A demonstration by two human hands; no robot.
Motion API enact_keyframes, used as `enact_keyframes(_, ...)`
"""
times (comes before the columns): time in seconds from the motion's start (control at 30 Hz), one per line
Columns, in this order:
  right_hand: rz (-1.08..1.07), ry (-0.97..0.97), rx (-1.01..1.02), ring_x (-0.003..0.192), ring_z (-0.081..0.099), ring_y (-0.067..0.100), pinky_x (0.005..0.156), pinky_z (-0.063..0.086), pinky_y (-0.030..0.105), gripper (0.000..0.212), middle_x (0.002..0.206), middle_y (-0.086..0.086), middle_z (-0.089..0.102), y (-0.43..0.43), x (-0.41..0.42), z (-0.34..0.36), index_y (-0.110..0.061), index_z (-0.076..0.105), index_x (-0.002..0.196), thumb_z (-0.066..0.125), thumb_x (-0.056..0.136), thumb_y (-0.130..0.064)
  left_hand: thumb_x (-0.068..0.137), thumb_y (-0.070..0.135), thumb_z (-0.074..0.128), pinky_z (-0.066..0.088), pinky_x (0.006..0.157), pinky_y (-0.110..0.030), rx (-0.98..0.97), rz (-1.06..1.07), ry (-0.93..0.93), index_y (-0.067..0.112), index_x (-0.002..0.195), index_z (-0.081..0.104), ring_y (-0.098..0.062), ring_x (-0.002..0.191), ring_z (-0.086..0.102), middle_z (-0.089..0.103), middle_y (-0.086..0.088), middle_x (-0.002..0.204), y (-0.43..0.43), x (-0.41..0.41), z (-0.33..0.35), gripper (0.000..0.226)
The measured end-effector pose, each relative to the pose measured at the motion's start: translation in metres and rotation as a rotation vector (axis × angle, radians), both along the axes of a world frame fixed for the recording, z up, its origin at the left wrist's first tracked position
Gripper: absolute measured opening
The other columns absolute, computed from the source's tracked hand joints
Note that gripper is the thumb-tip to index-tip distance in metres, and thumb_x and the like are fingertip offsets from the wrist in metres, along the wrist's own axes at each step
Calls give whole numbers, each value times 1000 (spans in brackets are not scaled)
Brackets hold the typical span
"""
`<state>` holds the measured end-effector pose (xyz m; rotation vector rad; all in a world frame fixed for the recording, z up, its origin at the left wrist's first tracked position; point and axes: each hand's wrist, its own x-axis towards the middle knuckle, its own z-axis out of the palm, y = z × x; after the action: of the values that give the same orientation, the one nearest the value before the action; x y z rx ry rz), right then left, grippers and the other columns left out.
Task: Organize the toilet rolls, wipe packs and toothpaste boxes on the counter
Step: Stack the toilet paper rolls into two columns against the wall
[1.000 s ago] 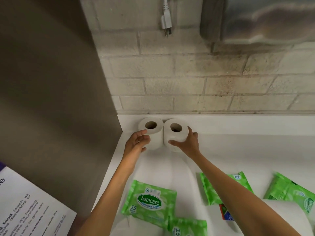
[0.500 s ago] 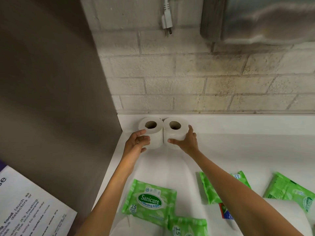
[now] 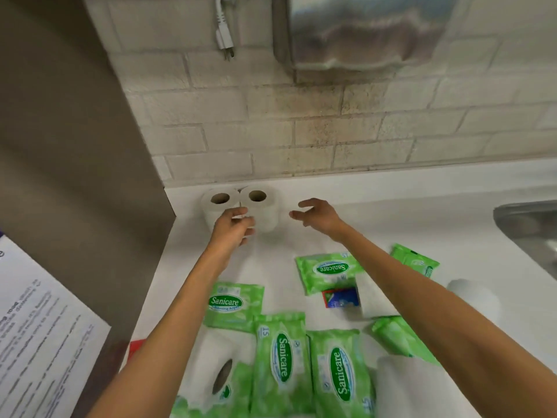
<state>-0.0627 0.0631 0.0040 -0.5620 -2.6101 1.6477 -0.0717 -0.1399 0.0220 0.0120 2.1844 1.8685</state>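
1. My right hand (image 3: 316,214) has let go of the right toilet roll (image 3: 260,211), fingers spread open and empty.
2. My left hand (image 3: 233,227) hovers loosely curled, holding nothing.
3. Both rolls stand touching at the table's (image 3: 407,212) 11 o'clock corner; wipe packs (image 3: 330,271) come next.

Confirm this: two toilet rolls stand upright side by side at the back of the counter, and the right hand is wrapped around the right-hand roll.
Not quite. In the head view the right hand is open, clear of the right-hand roll, gripping nothing. The two toilet rolls do stand upright side by side at the back of the counter, the left-hand roll touching its neighbour.
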Motion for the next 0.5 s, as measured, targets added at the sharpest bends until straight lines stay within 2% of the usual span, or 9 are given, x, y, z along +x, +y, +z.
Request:
enact_keyframes(0.07,12,3,-12,86,62,23,61,43,20,49,96,10,63,12,25,9,-9,56,121,70,81,-33,89,12,55,46,70,-24,-21,-42,11,13,119,52,-12,76,60,62,-7,103,10,16,3,30)
enact_keyframes(0.1,11,4,-4,81,61,21,57,39,18,47,94,10,61,18,37,12,-9,56,120,70,81,-32,89,11,55,46,69,-24,-29,-65,13,13,117,53,-11,75,60,62,-7,101,14,25,4,29)
enact_keyframes(0.37,-55,-27,42,77,61,22,56,41,18,41,96,12,63,60,124,8,-8,59,117,67,84,-30,89,10,55,44,66,-23,-98,-212,-53,15,107,53,-11,72,59,61,-5,95,44,91,-5,18)
enact_keyframes(0.5,-71,-13,25,64,60,17,57,44,21,39,92,13,64,68,156,4,-6,59,116,67,84,-26,88,14,57,44,64,-25,-211,-263,-104,11,113,54,-17,77,60,62,-8,100,55,125,-15,25)
